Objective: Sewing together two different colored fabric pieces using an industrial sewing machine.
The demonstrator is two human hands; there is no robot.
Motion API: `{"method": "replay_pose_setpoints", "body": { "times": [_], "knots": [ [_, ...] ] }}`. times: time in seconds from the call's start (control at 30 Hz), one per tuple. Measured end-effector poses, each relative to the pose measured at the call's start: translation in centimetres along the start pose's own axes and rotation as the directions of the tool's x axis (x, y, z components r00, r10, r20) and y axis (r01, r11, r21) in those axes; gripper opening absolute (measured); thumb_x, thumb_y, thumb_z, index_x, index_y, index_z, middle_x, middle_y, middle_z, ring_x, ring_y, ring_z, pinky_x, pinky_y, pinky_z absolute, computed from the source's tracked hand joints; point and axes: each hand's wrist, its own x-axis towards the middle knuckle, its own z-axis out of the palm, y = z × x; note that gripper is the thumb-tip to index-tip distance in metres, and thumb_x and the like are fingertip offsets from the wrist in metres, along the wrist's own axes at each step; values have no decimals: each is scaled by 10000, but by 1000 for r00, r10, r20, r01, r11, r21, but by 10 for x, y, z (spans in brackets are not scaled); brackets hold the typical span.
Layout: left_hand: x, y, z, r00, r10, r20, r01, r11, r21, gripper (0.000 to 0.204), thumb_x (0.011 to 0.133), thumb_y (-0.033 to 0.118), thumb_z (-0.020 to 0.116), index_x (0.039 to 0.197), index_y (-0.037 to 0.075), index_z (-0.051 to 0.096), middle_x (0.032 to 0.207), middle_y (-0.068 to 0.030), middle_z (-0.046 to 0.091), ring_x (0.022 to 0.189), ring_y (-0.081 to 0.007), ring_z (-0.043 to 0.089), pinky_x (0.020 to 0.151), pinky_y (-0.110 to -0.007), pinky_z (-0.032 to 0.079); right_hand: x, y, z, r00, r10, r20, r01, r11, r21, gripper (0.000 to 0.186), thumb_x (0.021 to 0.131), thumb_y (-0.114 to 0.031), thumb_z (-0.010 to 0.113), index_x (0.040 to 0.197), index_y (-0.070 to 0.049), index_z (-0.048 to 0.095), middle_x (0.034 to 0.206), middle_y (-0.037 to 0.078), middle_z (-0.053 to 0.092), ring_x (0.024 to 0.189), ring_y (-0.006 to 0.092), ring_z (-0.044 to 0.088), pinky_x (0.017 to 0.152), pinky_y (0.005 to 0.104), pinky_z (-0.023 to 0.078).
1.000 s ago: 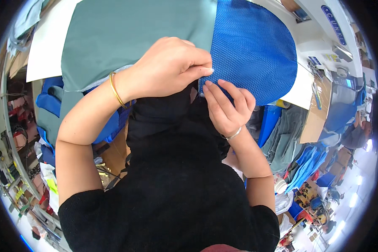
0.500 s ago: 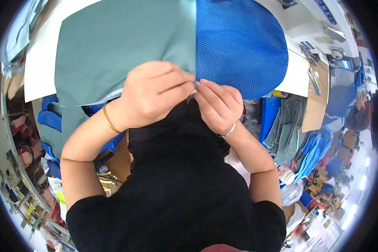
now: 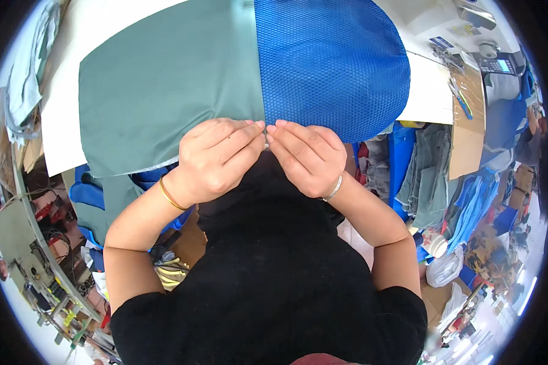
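A grey-green fabric panel and a blue mesh fabric panel lie on the white table, meeting along a straight line. Whether they are stitched there I cannot tell. My left hand is closed, pinching the near edge of the grey-green panel just left of that line. Right beside it, my right hand pinches the near edge where the mesh begins. Their fingertips almost touch, and the bit of edge between them is mostly hidden.
A white sewing machine stands at the far right. Scissors lie on cardboard. Grey-green cut pieces and blue strips hang at the right. Dark blue fabric sits below the table's left edge.
Both hands and the two-coloured fabric have shifted left, and the hands sit slightly nearer to me. The fingertips, pressed together before, are now slightly apart.
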Motion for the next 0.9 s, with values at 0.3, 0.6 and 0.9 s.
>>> {"method": "replay_pose_setpoints", "body": {
  "times": [0.3, 0.6, 0.9],
  "knots": [
    [17, -10, -17, 891, -388, 234, 448, 831, -330, 43, 833, 53, 725, 838, 22, 696, 804, -96, 713, 707, -263, 661, 639, -338, 519, 3, 0, -6, 1000, -4, 6, 4, 996, -94, 72, 768, -94, 691, 807, -38, 712, 1015, 70, 724, 937, 225, 689, 724, 314, 512],
    [9, -6, -19, 858, -488, 161, 503, 734, -456, 27, 868, 28, 695, 861, 8, 710, 881, -98, 746, 759, -232, 683, 702, -324, 513, 4, -1, -8, 999, 32, 38, -30, 998, -51, 141, 734, -69, 688, 863, -42, 740, 990, 50, 737, 906, 189, 692, 713, 292, 490],
    [6, 0, -30, 998, -60, -10, 60, 998, -17, 141, 765, -28, 718, 899, 8, 691, 953, -115, 739, 800, -213, 698, 685, -314, 559, 3, -2, -7, 999, 46, 18, -45, 999, -24, 118, 709, -69, 729, 824, -45, 740, 970, 40, 729, 900, 177, 690, 703, 288, 500]
  ]
}}
